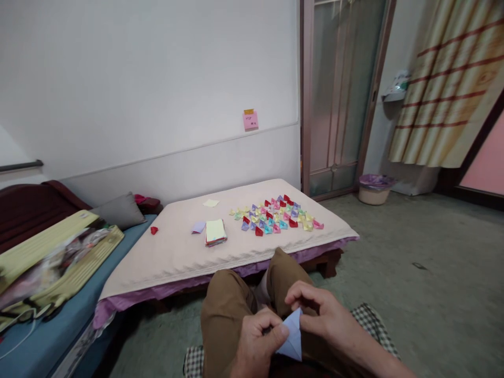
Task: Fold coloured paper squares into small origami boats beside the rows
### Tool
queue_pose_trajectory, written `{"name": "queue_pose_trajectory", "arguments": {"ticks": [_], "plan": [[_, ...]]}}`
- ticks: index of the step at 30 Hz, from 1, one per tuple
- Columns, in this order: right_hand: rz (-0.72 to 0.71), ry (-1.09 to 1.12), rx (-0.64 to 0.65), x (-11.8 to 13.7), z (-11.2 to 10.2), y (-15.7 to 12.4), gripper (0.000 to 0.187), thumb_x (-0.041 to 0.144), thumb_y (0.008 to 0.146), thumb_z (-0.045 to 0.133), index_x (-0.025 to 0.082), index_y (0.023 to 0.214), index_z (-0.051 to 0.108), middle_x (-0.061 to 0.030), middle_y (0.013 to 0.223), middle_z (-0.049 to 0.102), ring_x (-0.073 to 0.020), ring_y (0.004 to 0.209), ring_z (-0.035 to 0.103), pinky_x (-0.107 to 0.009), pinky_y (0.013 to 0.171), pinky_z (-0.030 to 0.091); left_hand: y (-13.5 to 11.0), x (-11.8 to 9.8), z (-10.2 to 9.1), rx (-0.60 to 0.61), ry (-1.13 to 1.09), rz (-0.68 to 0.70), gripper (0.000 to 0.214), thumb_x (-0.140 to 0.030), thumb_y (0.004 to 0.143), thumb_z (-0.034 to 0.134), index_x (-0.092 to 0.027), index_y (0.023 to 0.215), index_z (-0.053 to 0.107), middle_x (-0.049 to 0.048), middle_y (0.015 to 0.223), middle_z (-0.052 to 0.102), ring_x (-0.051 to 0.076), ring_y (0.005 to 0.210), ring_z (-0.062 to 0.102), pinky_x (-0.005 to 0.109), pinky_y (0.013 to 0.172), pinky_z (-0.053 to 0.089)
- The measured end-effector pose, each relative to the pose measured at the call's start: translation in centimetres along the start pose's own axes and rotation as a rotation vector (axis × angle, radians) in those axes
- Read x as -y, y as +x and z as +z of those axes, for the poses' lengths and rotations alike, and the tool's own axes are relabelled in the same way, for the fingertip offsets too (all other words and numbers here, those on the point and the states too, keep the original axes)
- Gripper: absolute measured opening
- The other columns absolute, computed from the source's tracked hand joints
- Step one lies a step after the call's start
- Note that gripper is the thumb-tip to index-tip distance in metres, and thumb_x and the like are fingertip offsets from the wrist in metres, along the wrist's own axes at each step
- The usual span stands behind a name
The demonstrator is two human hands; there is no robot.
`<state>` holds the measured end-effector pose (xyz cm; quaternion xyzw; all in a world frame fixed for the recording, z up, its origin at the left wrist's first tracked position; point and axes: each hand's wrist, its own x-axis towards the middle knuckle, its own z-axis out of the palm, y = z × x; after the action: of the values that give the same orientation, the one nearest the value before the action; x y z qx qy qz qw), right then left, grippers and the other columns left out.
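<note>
Over my lap, a light blue sheet of folded paper (pixel 292 338) with crease lines is held between both hands. My left hand (pixel 258 336) pinches its left edge, the thumb lying on top. At the upper right corner, my right hand (pixel 321 312) grips the paper between thumb and fingers. On the low table ahead lie many small folded paper boats (pixel 271 214) in red, yellow, blue, pink and green. A stack of square coloured paper (pixel 215 231) sits left of them, pale yellow on top, with a lilac paper (pixel 199 227) beside it.
A cream cloth covers the low table (pixel 177 252) in front of my knees. On it are a pale sheet (pixel 211 202) and a small red item (pixel 154 230). An open yellow suitcase (pixel 59 252) rests on the bed at left. A lined bin (pixel 375 189) stands far right.
</note>
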<state>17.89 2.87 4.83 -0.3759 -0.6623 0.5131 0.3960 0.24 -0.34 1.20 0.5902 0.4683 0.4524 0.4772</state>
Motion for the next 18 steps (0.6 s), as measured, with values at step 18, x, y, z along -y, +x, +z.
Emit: {"name": "queue_pose_trajectory", "arguments": {"ticks": [18], "plan": [[0.149, 0.271, -0.027, -1.3, -0.1, 0.0, 0.032, 0.043, 0.084, 0.053, 0.015, 0.081, 0.067, -0.0001, 0.058, 0.06, -0.0147, 0.059, 0.053, -0.025, 0.059, 0.036, 0.1, 1.0, 0.2, -0.045, -0.262, -0.113, 0.03, -0.038, 0.066, 0.072, -0.012, 0.053, 0.064, -0.0012, 0.053, 0.046, 0.01, 0.053, 0.036, 0.024, 0.052, 0.026]]}}
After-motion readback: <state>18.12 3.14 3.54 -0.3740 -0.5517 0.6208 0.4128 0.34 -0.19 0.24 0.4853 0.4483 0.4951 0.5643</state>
